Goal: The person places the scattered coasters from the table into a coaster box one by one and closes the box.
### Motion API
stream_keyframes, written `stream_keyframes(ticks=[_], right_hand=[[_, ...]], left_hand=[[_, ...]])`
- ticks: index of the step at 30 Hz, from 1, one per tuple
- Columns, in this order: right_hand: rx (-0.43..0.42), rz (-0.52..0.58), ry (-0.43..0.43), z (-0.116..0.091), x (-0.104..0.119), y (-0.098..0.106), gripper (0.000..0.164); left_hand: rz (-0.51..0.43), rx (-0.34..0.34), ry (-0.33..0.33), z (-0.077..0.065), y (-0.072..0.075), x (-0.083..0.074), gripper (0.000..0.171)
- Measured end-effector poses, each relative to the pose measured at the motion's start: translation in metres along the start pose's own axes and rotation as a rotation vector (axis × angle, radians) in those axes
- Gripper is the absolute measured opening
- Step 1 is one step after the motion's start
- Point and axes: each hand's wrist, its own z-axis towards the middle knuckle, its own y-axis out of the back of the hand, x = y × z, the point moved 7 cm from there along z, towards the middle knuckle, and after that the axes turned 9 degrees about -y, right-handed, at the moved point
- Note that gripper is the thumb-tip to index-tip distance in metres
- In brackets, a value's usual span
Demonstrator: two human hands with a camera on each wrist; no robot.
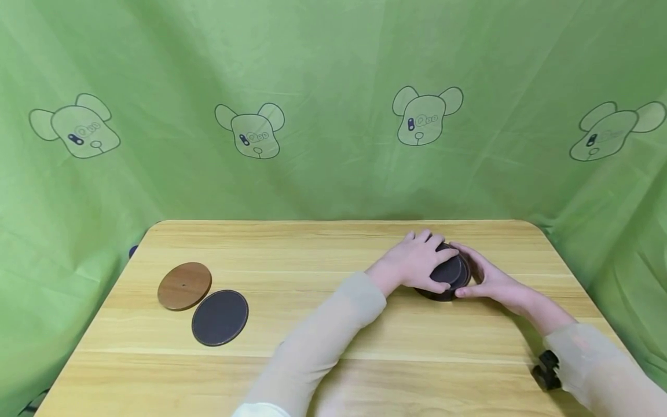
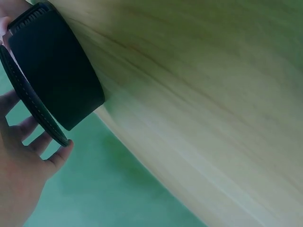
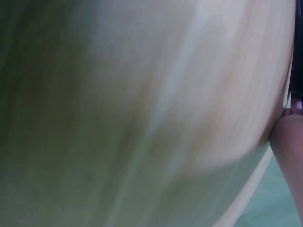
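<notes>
My left hand [image 1: 417, 263] grips a dark round coaster [image 1: 449, 270] by its edge, fingers spread around it. In the left wrist view, stitching runs along the rim of this coaster [image 2: 34, 103], which is tilted close over a dark round holder [image 2: 57, 71]. Ribbed edges show in a gap at the holder's far side. My right hand [image 1: 492, 282] holds the holder from the right, thumb at the near side and fingers at the back. In the right wrist view only part of the right hand [image 3: 289, 137] and a dark sliver of the holder appear at the right edge.
On the table's left lie a brown wooden disc [image 1: 177, 295] with a small centre mark and a dark stitched coaster [image 1: 220, 318], side by side. A green curtain [image 1: 333, 174] with printed bear heads stands behind the table [image 1: 312, 249].
</notes>
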Motion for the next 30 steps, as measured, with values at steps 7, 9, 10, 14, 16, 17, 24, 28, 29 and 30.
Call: stream_keyframes(ticks=[7,9,10,14,16,17,24,28,29,30], right_hand=[[0.001,-0.002,-0.001,0.000,-0.001,0.000,0.103],[0.001,-0.005,0.003,0.001,-0.001,0.000,0.103],[0.001,-0.007,0.004,0.001,0.000,0.000,0.103],[0.006,-0.006,0.007,0.001,0.000,0.000,0.103],[0.009,-0.003,0.002,0.001,0.000,0.001,0.103],[0.011,-0.002,-0.001,0.001,0.000,0.001,0.103],[0.019,0.001,0.002,0.001,0.000,0.002,0.103],[0.020,0.006,0.004,0.001,0.001,0.000,0.104],[0.020,0.007,0.004,0.001,0.001,0.000,0.104],[0.019,0.007,0.002,0.001,0.001,0.000,0.104]], left_hand=[[-0.007,0.022,0.022,0.005,-0.006,-0.001,0.080],[0.001,0.018,0.022,0.006,-0.007,-0.003,0.080],[0.006,0.014,0.019,0.007,-0.008,-0.004,0.080],[0.026,0.005,0.016,0.009,-0.008,-0.007,0.077],[0.036,0.008,0.018,0.010,-0.009,-0.008,0.076],[0.041,0.008,0.020,0.010,-0.009,-0.009,0.075],[0.072,0.001,0.013,0.009,-0.006,-0.010,0.074],[0.070,0.018,-0.001,0.006,-0.006,-0.010,0.076],[0.067,0.026,-0.003,0.006,-0.006,-0.010,0.076],[0.062,0.035,-0.004,0.005,-0.007,-0.009,0.077]])
